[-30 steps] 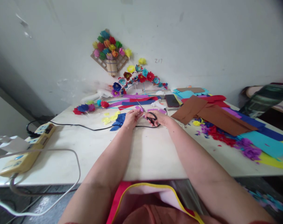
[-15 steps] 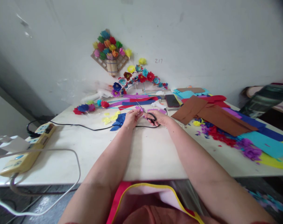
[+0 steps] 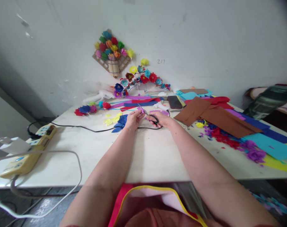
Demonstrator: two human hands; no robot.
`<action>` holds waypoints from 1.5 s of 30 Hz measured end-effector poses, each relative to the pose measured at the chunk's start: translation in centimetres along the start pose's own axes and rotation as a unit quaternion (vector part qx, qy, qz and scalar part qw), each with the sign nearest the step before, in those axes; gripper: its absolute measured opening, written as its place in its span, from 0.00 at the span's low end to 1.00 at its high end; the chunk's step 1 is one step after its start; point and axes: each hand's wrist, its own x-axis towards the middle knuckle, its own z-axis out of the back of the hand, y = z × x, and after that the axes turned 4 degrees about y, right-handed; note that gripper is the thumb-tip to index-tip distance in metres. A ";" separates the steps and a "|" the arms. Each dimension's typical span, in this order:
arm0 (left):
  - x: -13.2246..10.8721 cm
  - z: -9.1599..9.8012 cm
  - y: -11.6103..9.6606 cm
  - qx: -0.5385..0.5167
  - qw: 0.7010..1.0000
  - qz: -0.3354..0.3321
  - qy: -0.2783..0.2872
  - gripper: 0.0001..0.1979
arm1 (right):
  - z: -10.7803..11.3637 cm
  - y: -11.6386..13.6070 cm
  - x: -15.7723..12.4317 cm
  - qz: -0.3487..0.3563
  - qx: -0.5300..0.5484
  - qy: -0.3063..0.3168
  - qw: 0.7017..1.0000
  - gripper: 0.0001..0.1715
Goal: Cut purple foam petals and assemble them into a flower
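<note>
My right hand grips black-handled scissors, whose blades point up and left toward a small purple paper piece. My left hand pinches that purple piece with its fingers closed, right beside the blades. Both hands rest on the white table near its far side. Dark blue paper petals lie just left of my left hand, with yellow paper bits beside them.
Brown, red, blue and cyan paper sheets cover the right of the table, with purple and red scraps. A phone lies behind my hands. Paper flowers line the wall. A power strip and cables sit at the left edge.
</note>
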 end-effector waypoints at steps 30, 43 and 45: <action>0.1 0.2 0.1 -0.006 1.000 -0.013 -0.011 0.07 | -0.1 0.3 -0.3 -0.011 0.013 0.005 1.000 0.18; -0.2 0.1 0.0 0.010 1.000 -0.003 0.014 0.06 | -0.3 -0.1 0.1 -0.012 0.039 -0.008 0.999 0.23; -0.2 0.1 0.0 0.013 1.000 -0.004 0.010 0.06 | -0.4 0.1 -0.1 -0.016 0.039 -0.010 0.999 0.24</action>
